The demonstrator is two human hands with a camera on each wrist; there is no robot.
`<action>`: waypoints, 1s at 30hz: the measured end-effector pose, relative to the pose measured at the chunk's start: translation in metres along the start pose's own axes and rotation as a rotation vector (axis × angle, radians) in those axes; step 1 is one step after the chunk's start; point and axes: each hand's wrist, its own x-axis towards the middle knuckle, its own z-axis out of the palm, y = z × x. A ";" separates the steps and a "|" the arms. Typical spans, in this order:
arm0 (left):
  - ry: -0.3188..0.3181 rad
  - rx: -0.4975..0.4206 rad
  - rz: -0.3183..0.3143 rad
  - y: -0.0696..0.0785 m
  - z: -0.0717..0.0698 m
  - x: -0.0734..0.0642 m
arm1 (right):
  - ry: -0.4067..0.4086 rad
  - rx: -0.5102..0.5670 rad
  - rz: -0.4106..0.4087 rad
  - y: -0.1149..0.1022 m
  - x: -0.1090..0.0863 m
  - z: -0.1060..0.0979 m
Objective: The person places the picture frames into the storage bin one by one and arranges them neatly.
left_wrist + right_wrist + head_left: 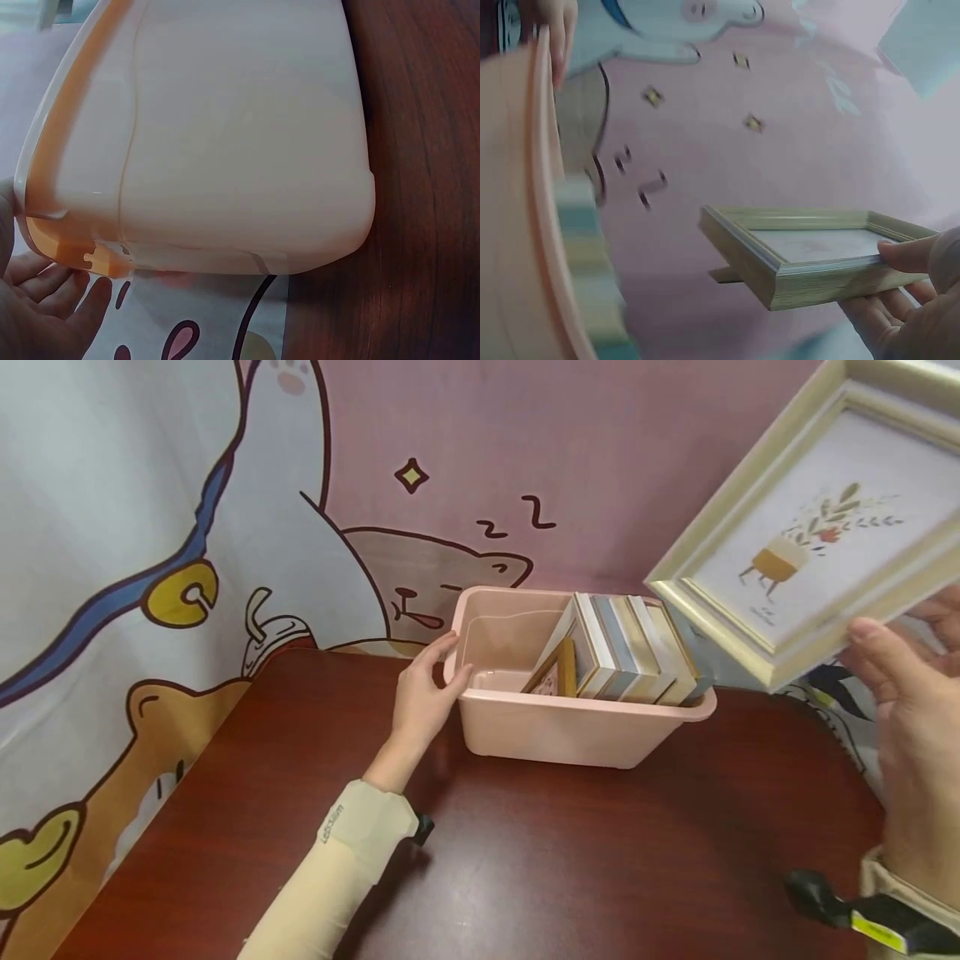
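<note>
A pale pink plastic bin [555, 731] stands on the table, several picture frames [630, 647] leaning upright in its right half. My left hand [423, 693] grips the bin's left end, fingers and thumb at the rim; the left wrist view shows those fingers [56, 296] under the rim's corner. Up at the right, my right hand [911, 685] holds a cream picture frame [750, 518] by its lower edge, thumb on the front and fingers behind. Its picture shows a potted plant. In the right wrist view this picture frame [810, 281] is raised beside the bin, with a stand behind it.
The dark red-brown table [525, 852] runs under the bin. Behind it hangs a pink and white cloth [637, 460] printed with cartoon animals, which also covers the left side. A small brown picture frame [558, 672] leans lowest inside the bin.
</note>
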 end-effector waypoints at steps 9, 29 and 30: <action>-0.018 0.018 0.004 0.001 0.004 0.002 | -0.099 0.105 0.030 0.059 -0.042 0.084; -0.067 0.011 -0.043 0.007 -0.009 0.003 | -0.408 -0.677 0.007 0.152 -0.087 0.142; -0.062 0.007 -0.041 0.007 -0.009 0.003 | -0.431 -0.716 0.025 0.151 -0.085 0.143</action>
